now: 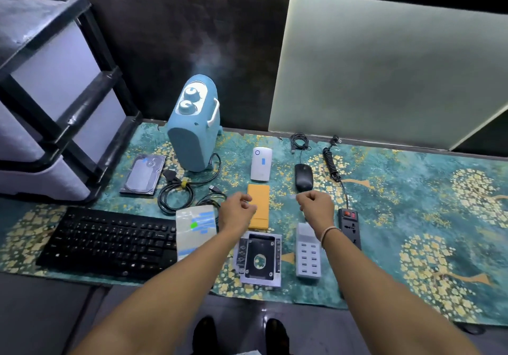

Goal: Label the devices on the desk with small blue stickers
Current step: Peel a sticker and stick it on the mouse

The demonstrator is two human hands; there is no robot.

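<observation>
teal floral mat covers the surface, against a dark wall with a pale panel and a drawer unit at left. sticker sheet lies beside the keyboard. left hand and right hand hover curled over the orange device and mouse; whether they pinch anything i cannot tell.

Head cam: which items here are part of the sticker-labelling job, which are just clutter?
Job:
sticker sheet
left hand, right hand
power bank, already carrying a blue sticker
mouse
keyboard
hard drive
heater
USB charger hub
power strip

Lying about:
drawer unit
patterned desk mat
</observation>
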